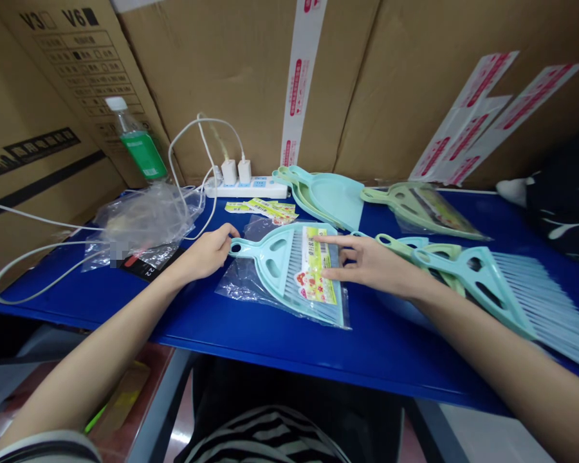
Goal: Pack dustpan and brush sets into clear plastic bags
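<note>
One step in hand, prob. placing label point(321, 267): L hand point(210, 253) pinched on pan handle point(248, 249), R hand point(364, 262) w/ fingers apart at label; next needs light, flat press.

- Lower centre: bare blue tabletop point(251, 341) leaves passage before the bagged dustpan and brush point(289, 267).
- Left: looping white cable point(29, 213) obstructs.
- Right: brushes point(550, 299) crowd the way.
- Top: cardboard wall point(212, 64) blocks.
</note>
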Demonstrator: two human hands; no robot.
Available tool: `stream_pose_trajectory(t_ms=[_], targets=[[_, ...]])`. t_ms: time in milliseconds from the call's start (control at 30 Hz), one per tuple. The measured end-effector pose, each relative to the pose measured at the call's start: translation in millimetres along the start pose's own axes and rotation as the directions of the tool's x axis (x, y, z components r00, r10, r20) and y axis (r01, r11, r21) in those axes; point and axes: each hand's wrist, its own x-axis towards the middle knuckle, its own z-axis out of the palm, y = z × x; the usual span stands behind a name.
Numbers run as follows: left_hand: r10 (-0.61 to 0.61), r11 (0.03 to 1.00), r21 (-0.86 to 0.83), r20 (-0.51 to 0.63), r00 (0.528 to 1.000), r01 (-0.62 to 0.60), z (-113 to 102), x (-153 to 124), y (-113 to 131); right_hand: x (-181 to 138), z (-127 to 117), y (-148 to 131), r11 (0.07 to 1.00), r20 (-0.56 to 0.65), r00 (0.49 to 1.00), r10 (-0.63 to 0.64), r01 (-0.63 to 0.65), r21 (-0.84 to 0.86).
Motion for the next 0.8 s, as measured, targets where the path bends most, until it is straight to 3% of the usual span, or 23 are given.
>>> stream_pose_trajectory(t_ms=[200,367,800], targets=[[-0.016,1.0,0.019,0.006,1.0,0.016,-0.3,0.1,-0.3,-1.7,-4.0,-2.0,0.976,-0.037,0.993,0.11,-0.1,0.193],[-0.013,0.998,0.061,-0.002,1.0,0.014,0.2,0.7,-1.9,-3.1,-6.1,-7.9,0.931,0.009,0.982,0.187,-0.18,0.318],[0.015,0.987,0.162,-0.081,0.997,-0.002,-0.8,4.2,-7.3,-3.4,-14.5,-0.3,0.96,0.085,0.988,0.127,-0.144,0.241]])
